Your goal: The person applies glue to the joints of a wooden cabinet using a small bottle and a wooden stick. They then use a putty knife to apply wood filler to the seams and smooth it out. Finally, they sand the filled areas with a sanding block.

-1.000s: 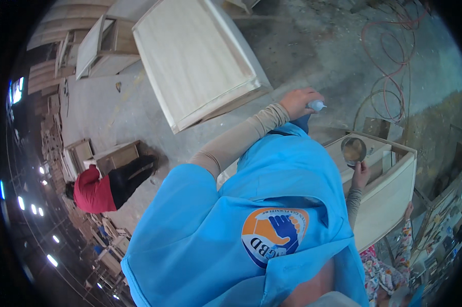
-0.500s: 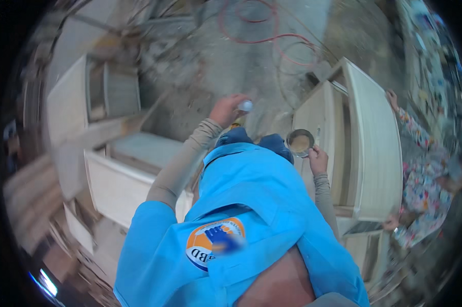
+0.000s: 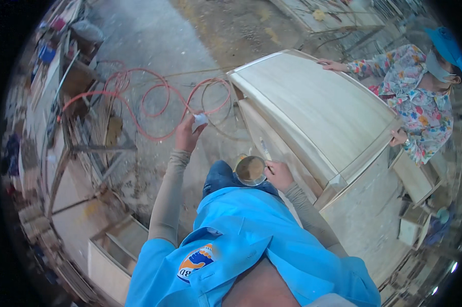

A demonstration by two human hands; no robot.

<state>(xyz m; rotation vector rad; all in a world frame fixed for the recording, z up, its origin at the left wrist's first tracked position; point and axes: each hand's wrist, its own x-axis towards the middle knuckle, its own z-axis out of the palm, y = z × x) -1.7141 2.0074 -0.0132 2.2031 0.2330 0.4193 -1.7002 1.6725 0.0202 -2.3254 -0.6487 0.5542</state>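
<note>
The hose now lies more to the left; left hand pinches the bottle, right hand pinches the cup near the cabinet.

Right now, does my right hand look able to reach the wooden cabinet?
Probably yes: the wooden cabinet stands close beside your right hand, with nothing visible blocking the way, though that hand holds a round cup.

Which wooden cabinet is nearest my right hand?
The large pale wooden cabinet, just beside your bare right hand; the smaller pale wooden cabinet, at lower left, and the small wooden box, far right, are farther off.
</note>
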